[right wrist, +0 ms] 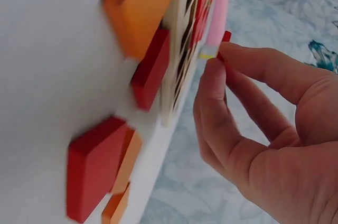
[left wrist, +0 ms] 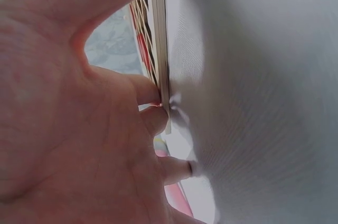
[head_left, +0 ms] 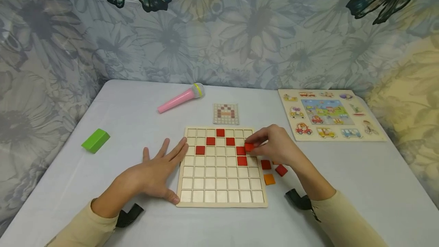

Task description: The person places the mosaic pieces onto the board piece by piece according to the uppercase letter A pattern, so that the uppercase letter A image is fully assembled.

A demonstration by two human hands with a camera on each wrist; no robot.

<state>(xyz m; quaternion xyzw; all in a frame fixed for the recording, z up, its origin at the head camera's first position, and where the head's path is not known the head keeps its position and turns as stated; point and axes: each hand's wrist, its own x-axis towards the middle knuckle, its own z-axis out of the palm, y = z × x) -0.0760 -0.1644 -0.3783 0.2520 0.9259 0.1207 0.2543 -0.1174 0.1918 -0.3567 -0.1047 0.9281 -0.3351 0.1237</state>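
Observation:
A wooden grid board (head_left: 205,204) lies on the white table with several red tiles (head_left: 220,133) set in its cells. My left hand (head_left: 154,172) is spread along the board's left edge, thumb and fingertips touching it. Between thumb and fingers my right hand (head_left: 279,146) pinches a red square tile (head_left: 249,147) over the board's right side; a sliver of this tile (right wrist: 227,36) shows in the right wrist view. Loose red tiles (head_left: 266,164) and orange tiles (head_left: 269,179) lie right of the board, one orange piece partly hidden by the right wrist.
Behind the board lies a small pattern card (head_left: 225,114). A pink toy microphone (head_left: 178,99) sits at the back, a green block (head_left: 95,140) at the left. At the back right is a picture puzzle board (head_left: 329,132). Floral cloth (head_left: 223,41) hangs behind the table.

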